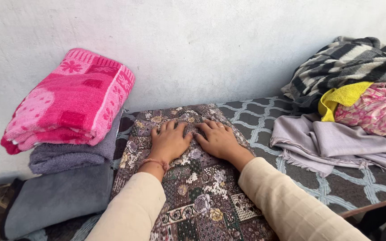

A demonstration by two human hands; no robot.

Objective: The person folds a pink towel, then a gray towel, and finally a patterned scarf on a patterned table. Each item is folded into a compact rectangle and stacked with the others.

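Left hand (169, 142) flat, open | right hand (219, 139) flat, open | both pressing patterned cloth (202, 196)

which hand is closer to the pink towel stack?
Left. The left hand lies flat on the patterned cloth, on the side toward the folded pink towel. The right hand lies beside it, farther from the stack.

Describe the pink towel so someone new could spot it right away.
Look to the folded stack against the white wall, left of both hands. The pink towel lies on top, the only bright, flower-patterned piece above two plain grey ones.
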